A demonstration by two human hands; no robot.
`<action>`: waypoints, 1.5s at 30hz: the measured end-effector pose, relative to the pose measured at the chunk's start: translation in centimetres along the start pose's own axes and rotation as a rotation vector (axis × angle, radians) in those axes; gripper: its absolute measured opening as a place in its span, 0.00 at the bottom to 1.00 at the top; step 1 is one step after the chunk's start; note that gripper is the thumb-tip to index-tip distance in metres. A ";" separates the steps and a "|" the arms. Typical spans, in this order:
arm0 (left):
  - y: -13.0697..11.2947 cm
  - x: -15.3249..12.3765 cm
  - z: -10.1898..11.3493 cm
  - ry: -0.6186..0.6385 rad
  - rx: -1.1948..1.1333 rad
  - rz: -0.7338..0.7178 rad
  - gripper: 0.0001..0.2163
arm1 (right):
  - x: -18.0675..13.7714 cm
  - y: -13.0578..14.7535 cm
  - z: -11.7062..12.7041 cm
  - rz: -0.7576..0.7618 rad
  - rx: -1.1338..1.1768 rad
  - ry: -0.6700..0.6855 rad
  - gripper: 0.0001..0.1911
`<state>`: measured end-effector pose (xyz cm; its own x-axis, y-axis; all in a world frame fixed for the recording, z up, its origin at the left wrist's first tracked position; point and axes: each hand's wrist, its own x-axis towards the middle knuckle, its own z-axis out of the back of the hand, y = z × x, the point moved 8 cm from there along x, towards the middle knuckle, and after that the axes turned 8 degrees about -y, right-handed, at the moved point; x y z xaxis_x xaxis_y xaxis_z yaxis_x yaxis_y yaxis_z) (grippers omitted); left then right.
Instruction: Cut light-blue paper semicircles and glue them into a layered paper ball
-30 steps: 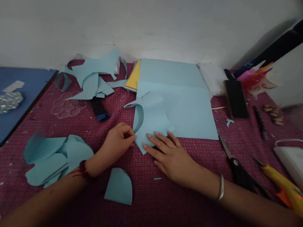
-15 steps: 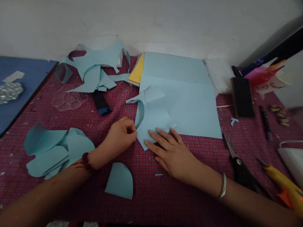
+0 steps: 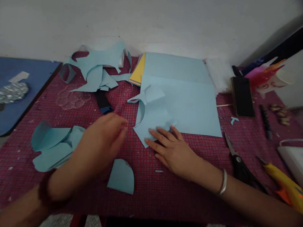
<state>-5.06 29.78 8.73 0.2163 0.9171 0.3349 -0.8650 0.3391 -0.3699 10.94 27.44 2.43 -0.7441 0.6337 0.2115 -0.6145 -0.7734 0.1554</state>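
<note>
Notched blue sheet [image 3: 155,115] is held down under right hand [image 3: 173,153], fingers splayed — nothing grasped; it's laid partly over large sheet [image 3: 192,103]. Nothing seen in left hand [image 3: 99,140], fingers loosely parted. Curved pieces [image 3: 53,156] already cut — no cuts seen in large sheet.

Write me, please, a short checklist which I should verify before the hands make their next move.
1. Right hand steadying the cut blue piece: ok; its spread fingers lie on the near edge.
2. Left hand off that piece: ok; cloth shows between them.
3. Scissors away from the right hand's fingers: ok; they lie to the right of that hand.
4. Small offcuts cleared away: not ok; a blue sliver lies just nearer than the right hand.
5. Glue gun cool: cannot tell; a small orange-red glow shows on its body, but heat is not visible.
</note>
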 end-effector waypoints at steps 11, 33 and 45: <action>-5.1 -6.7 -6.8 0.299 0.320 -0.453 0.33 | -0.9 -0.4 -0.5 -0.003 -0.045 -0.003 0.30; 0.0 -3.7 -2.1 0.506 -0.044 -0.197 0.13 | -1.5 0.9 -0.7 0.012 -0.014 0.101 0.30; -0.5 -9.8 -1.1 0.385 -0.036 -0.130 0.28 | -1.4 2.2 1.1 -0.040 0.081 -0.003 0.24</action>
<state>-6.23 20.79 4.70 0.4821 0.8754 0.0348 -0.8043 0.4580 -0.3787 10.93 24.89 3.57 -0.7185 0.6642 0.2064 -0.6203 -0.7461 0.2418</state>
